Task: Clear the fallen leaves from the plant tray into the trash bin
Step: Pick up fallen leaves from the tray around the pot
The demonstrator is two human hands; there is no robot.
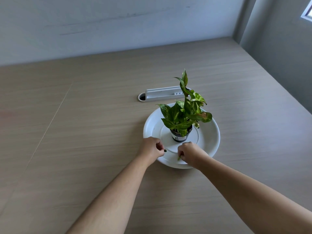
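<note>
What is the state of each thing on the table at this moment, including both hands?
Left hand: closed, pinching a small dark leaf piece in its fingers.
Right hand: closed on a light green leaf at the tray's near side.
Tray: flat on the table, holding the pot.
Potted plant: upright at the tray's centre.
Cable port: open.
Trash bin: not in view.

No text can be read; the white label (181,137) on the small dark plastic plant pot (181,136) bears dark marks too small to read.
</note>
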